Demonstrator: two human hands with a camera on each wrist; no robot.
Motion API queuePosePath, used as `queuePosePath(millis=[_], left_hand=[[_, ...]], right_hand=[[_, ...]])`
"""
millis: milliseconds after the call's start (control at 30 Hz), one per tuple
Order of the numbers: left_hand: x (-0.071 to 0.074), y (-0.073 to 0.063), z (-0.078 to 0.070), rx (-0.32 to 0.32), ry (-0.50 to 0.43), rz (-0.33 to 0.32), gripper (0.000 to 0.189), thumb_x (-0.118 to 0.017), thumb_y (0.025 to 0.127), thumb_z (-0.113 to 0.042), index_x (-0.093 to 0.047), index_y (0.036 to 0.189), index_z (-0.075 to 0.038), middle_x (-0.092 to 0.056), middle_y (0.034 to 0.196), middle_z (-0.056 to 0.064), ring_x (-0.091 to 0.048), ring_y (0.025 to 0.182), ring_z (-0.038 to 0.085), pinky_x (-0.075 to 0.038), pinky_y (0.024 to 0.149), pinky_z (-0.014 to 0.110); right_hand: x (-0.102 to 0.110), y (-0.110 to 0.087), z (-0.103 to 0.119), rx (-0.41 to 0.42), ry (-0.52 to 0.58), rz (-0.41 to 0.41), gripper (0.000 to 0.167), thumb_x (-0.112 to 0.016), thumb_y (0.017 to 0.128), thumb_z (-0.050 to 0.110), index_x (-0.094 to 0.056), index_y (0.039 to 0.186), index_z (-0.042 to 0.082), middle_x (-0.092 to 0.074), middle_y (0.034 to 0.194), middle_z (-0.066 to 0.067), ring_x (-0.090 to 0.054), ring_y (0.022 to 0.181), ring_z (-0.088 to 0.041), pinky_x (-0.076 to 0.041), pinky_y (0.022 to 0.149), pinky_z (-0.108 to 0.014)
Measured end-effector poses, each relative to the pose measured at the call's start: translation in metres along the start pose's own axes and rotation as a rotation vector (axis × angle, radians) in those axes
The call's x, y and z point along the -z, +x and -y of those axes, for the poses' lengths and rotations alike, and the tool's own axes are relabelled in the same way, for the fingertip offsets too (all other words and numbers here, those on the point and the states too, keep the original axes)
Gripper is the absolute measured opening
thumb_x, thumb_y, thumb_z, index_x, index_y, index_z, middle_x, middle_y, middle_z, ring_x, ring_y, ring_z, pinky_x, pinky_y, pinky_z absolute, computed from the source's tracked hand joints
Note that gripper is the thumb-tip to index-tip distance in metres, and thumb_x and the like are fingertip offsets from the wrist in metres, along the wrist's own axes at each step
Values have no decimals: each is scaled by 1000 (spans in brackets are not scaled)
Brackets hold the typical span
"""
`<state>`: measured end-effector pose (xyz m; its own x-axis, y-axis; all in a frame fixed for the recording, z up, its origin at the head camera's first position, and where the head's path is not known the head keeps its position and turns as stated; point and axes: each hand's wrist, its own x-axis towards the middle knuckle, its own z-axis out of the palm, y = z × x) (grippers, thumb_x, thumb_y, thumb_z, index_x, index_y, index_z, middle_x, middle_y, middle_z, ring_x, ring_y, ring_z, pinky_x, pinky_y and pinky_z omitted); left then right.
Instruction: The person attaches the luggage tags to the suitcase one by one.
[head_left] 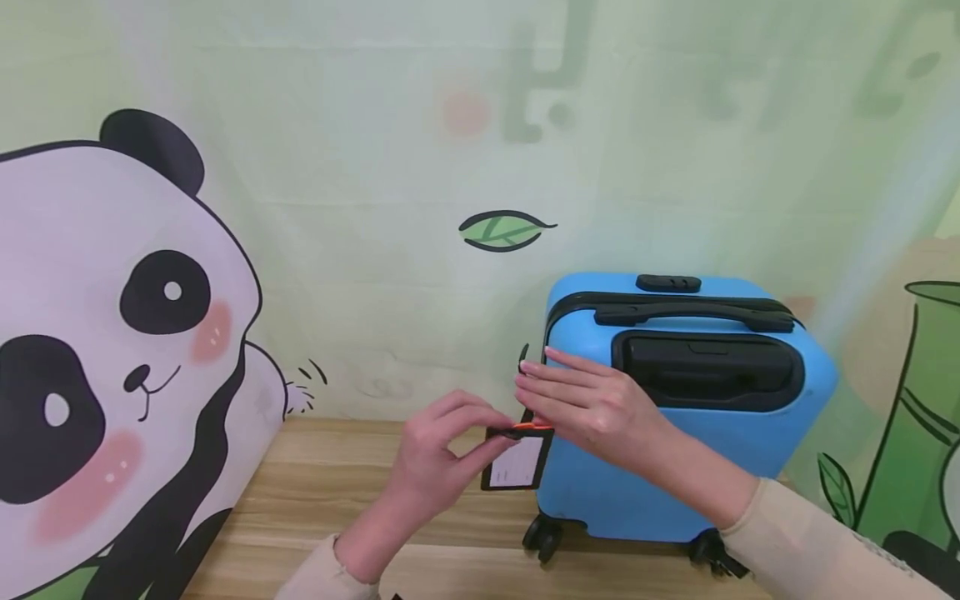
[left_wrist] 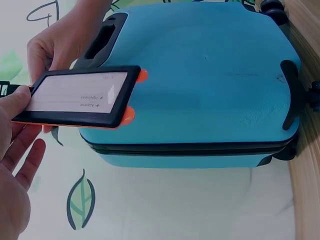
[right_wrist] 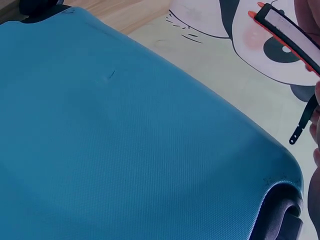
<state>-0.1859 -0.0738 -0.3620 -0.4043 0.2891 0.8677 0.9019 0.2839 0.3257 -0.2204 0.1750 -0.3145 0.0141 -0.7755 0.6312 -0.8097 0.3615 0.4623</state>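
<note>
A luggage tag (head_left: pixel 517 463) with a black frame, orange edging and a white card hangs beside the blue suitcase (head_left: pixel 637 475). My left hand (head_left: pixel 442 450) pinches its upper end between thumb and index finger. In the left wrist view the card of the tag (left_wrist: pixel 75 92) faces the camera. At that same end my right hand (head_left: pixel 600 408) holds the tag's strap, its fingers extended side by side and its thumb mostly hidden. In the right wrist view the black strap (right_wrist: pixel 306 117) has its holed end sticking out from the hands at the right edge.
The suitcase stands upright on wheels (head_left: pixel 543 537) on a wood-grain surface (head_left: pixel 322 492), its black carry handle (head_left: pixel 693 315) on top. Behind is a pale green printed backdrop (head_left: pixel 360 167) with a large panda (head_left: pixel 180 375) at the left.
</note>
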Motion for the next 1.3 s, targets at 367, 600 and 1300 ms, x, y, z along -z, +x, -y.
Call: queuePosePath(millis=[367, 600, 1300], left_hand=[[-11, 10, -2, -205, -19, -62, 12, -84, 93, -5, -79, 103, -7, -75, 95, 4, -73, 84, 17, -61, 79, 24], [-16, 21, -7, -186, -21, -46, 23, -89, 84, 1, -79, 102, -8, -74, 95, 2, -72, 85, 15, -60, 80, 21], [-66, 74, -26, -174, -150, 47, 23, -91, 83, -3, -80, 103, -4, -76, 98, 5, -72, 93, 14, -58, 87, 19]], right_hand=[[13, -6, -8, -66, 2, 17, 46, -82, 96, 29, -75, 132, 1, -74, 133, -14, -71, 125, -28, -49, 112, -46], [37, -9, -14, -113, -10, -53, 43, -57, 112, 34, -74, 133, 1, -73, 134, -15, -72, 123, -30, -45, 117, -44], [98, -44, -32, -254, 18, -55, 49, -57, 112, 41, -74, 133, 0, -71, 136, -18, -56, 142, -14, -38, 123, -34]])
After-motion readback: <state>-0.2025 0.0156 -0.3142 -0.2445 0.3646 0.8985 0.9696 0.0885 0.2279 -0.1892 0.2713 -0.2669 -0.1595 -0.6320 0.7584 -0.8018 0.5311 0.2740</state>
